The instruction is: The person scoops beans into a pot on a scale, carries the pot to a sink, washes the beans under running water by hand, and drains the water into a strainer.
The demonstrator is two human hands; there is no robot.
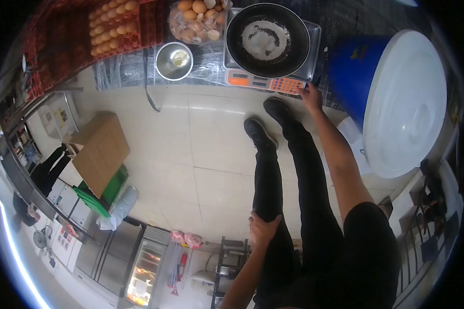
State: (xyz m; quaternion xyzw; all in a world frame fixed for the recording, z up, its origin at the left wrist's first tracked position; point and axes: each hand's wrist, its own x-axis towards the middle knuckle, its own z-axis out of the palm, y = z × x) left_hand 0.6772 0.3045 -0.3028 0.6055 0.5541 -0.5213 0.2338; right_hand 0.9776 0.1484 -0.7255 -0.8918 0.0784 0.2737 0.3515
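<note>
My right hand reaches to the front right corner of a digital scale, its fingertips touching beside the orange keypad. On the scale's metal platform sits a round black pan with white powder in it. My left hand rests on my left leg around the knee, fingers apart, holding nothing. Left of the scale stands a small metal bowl with a little pale content. Behind the bowl is a clear plastic bag of brown eggs and shells.
Egg trays are stacked at the back left, one holding several rows of eggs. A blue barrel with a white lid stands right of my arm. On the left are a cardboard box and a green bin.
</note>
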